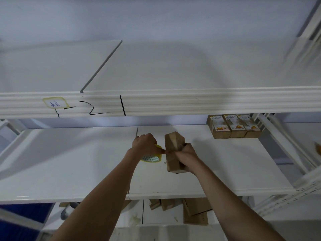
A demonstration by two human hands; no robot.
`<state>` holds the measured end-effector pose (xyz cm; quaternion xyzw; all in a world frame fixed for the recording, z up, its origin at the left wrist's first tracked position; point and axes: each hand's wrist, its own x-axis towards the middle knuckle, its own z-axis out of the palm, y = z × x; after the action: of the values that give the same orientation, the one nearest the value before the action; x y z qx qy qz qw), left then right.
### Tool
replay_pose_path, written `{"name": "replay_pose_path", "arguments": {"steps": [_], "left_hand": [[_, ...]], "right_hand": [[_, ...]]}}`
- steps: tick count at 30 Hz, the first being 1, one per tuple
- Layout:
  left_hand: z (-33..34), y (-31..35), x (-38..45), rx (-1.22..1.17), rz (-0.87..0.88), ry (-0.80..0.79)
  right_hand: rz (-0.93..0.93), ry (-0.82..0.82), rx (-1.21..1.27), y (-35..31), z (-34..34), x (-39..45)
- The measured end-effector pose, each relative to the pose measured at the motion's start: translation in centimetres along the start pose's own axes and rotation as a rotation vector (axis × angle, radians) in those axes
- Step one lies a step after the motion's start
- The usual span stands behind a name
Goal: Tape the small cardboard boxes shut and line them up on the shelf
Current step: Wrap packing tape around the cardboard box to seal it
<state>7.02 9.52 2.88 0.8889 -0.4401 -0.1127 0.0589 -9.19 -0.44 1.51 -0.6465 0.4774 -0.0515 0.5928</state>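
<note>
The taping step looks to be under way: the person is working over the white middle shelf (pixel 69 162) at the centre of the frame. The left hand (pixel 145 145) is curled over a yellow-rimmed roll of clear tape (pixel 152 158), its thumb and forefinger stretched right to touch the small cardboard box (pixel 172 150), seemingly pinning a tape end there, though the tape itself is too clear to make out. The right hand (pixel 186 153) grips that box from the right, fingers wrapped round it, holding it tilted on the shelf. Both forearms reach up from the lower frame, wrists nearly meeting. Next, I would judge, the tape must be drawn across the flaps and torn off. Three finished boxes (pixel 234 126) stand side by side at the right back of the shelf; more cardboard (pixel 195 213) lies below.
</note>
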Motion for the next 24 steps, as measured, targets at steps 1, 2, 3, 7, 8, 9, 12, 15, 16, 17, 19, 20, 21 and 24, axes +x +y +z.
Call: {"name": "replay_pose_path", "arguments": {"steps": [1, 2, 3, 7, 8, 9, 12, 15, 16, 17, 19, 20, 21, 24], "left_hand": [[0.0, -0.1, -0.1, -0.022, -0.006, -0.011], [0.0, -0.2, -0.2, -0.047, -0.007, -0.016], [0.0, -0.2, -0.3, -0.073, -0.004, -0.014], [-0.1, -0.5, -0.4, -0.209, 0.003, -0.020], [-0.1, -1.0, -0.3, -0.272, 0.005, -0.022], [-0.1, -1.5, -0.3, -0.350, 0.007, -0.029], [-0.3, -2.8, -0.2, -0.488, 0.013, -0.025], [-0.7, -2.9, -0.1, -0.439, 0.035, -0.020], [-0.9, -2.7, -0.2, -0.417, 0.040, -0.013], [-1.1, -2.5, -0.3, -0.394, 0.046, 0.002], [-1.5, -2.2, -0.4, -0.351, 0.071, 0.038], [-1.7, -2.1, -0.4, -0.336, 0.082, 0.042], [-1.9, -2.0, -0.4, -0.319, 0.087, 0.041], [-2.1, -2.0, -0.4, -0.194, 0.078, 0.057]], "right_hand": [[0.003, 0.001, 0.022, -0.1, -0.2, -0.1], [0.006, 0.003, 0.048, -0.1, -0.3, 0.0], [0.011, 0.003, 0.077, -0.2, -0.5, -0.1], [0.032, -0.034, 0.168, -0.4, -1.0, -0.6], [0.029, -0.046, 0.189, -0.4, -1.3, -0.8], [0.027, -0.054, 0.207, -0.4, -1.6, -1.0], [0.002, -0.073, 0.245, -0.4, -2.4, -1.0], [-0.024, -0.080, 0.258, -0.3, -2.3, -0.7], [-0.034, -0.081, 0.259, -0.2, -2.3, -0.6], [-0.043, -0.084, 0.257, -0.2, -2.2, -0.4], [-0.054, -0.090, 0.254, -0.1, -2.3, -0.2], [-0.057, -0.092, 0.251, -0.1, -2.4, -0.2], [-0.061, -0.093, 0.248, -0.1, -2.5, -0.1], [-0.080, -0.096, 0.253, -0.1, -2.9, -0.3]]}}
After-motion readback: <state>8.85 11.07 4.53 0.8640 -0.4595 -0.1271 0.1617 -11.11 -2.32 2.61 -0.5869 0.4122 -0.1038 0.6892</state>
